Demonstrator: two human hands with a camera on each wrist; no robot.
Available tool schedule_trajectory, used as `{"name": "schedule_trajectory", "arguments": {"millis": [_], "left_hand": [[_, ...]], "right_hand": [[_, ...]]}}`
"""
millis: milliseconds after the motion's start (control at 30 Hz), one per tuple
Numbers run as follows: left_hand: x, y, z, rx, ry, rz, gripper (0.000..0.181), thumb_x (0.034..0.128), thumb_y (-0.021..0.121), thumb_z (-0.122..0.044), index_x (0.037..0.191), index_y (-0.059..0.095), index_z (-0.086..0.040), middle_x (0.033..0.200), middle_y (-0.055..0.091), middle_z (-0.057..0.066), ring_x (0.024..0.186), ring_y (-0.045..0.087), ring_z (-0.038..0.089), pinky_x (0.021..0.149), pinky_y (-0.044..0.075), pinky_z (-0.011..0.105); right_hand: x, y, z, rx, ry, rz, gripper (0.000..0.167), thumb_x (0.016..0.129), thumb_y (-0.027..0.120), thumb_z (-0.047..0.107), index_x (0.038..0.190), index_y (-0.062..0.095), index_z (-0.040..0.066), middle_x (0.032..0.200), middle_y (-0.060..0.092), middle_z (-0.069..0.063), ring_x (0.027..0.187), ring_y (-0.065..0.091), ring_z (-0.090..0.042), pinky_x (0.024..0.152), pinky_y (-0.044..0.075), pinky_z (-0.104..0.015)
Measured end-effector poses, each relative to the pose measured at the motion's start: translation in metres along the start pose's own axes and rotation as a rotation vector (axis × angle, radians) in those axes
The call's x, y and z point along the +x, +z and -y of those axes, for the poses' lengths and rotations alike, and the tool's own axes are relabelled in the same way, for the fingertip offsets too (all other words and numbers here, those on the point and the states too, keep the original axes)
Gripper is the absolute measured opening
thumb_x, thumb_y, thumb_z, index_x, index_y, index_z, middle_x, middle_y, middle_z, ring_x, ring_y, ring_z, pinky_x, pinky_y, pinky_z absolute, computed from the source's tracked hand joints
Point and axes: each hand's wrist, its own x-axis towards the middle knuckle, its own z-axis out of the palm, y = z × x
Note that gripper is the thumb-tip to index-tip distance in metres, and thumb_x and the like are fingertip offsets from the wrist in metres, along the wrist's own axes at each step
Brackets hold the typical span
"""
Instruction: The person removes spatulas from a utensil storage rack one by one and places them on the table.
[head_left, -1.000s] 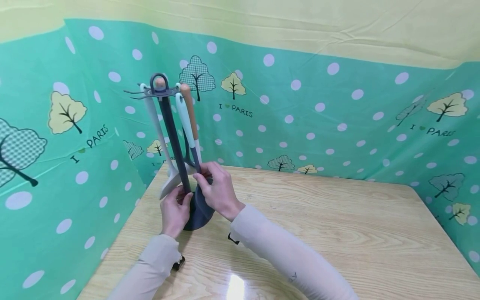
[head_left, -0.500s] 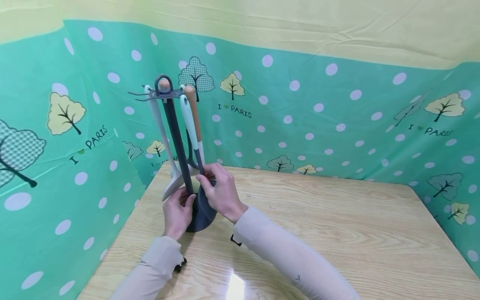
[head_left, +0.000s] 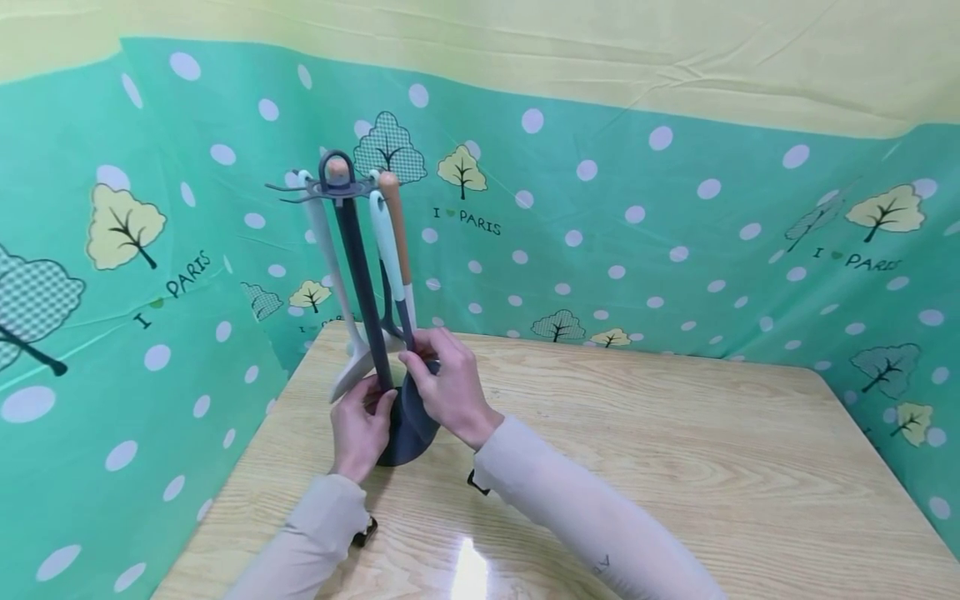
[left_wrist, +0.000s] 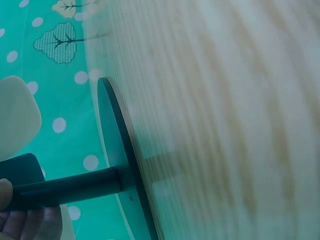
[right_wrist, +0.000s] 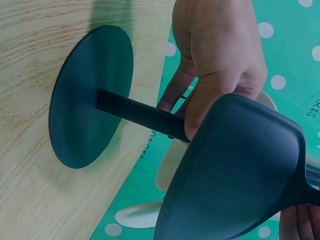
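Observation:
A dark utensil rack stands on the wooden table, with an upright pole [head_left: 360, 292], a round base [right_wrist: 92, 100] and a ring of hooks [head_left: 341, 191] on top. My left hand [head_left: 362, 429] grips the pole low down, above the base. With thumb and fingers, my right hand [head_left: 456, 387] pinches the dark neck of a turner [right_wrist: 235, 165], whose mint handle hangs from the hook ring. Behind it hang a utensil with an orange-brown handle [head_left: 396, 225] and a pale utensil [head_left: 352, 367]. In the right wrist view, the turner's broad head partly covers my left hand.
The light wooden table [head_left: 637, 450] extends to the right. A green dotted curtain [head_left: 622, 242] with tree prints encloses its back and sides. Bare hooks [head_left: 288, 193] stick out left from the rack's top.
The rack and its hanging utensils have shifted slightly to the right, and both hands have moved with them. The hold of each hand looks the same.

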Motion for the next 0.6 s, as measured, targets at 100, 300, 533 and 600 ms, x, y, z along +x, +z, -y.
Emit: {"name": "schedule_trajectory", "arguments": {"millis": [100,300,533,600], "left_hand": [[-0.0007,0.0009,-0.0011,0.002,0.006,0.003,0.015,0.0864,0.07,-0.005,0.101,0.067,0.0,0.091,0.069,0.015,0.078,0.068,0.025,0.068,0.057,0.041],[-0.0015,0.003,-0.0039,-0.01,0.012,0.002,0.015,0.0854,0.071,-0.003,0.1,0.067,0.0,0.09,0.069,0.015,0.078,0.068,0.025,0.067,0.057,0.04],[-0.0034,0.0058,-0.0058,-0.009,0.007,0.009,0.016,0.0851,0.071,-0.003,0.1,0.068,-0.001,0.091,0.07,0.014,0.079,0.068,0.024,0.068,0.057,0.038],[-0.004,0.0064,-0.0062,-0.011,0.007,0.011,0.016,0.085,0.071,-0.003,0.1,0.068,-0.001,0.091,0.07,0.014,0.079,0.068,0.024,0.068,0.057,0.039]], "right_hand": [[-0.0006,-0.0014,0.0002,-0.003,-0.003,0.0,0.012,0.091,0.065,0.008,0.103,0.062,0.005,0.091,0.062,-0.004,0.083,0.061,-0.011,0.076,0.053,-0.02],[-0.0018,-0.0049,0.0014,-0.002,0.001,0.006,0.011,0.092,0.064,0.009,0.102,0.061,0.005,0.091,0.062,-0.004,0.083,0.061,-0.011,0.077,0.052,-0.019],[-0.0039,-0.0088,-0.0007,-0.007,-0.012,-0.004,0.011,0.091,0.065,0.009,0.102,0.062,0.006,0.092,0.062,-0.003,0.083,0.061,-0.011,0.076,0.052,-0.018],[-0.0046,-0.0098,-0.0011,-0.003,-0.011,-0.007,0.011,0.091,0.066,0.009,0.101,0.062,0.006,0.091,0.062,-0.003,0.083,0.061,-0.01,0.076,0.053,-0.019]]}}
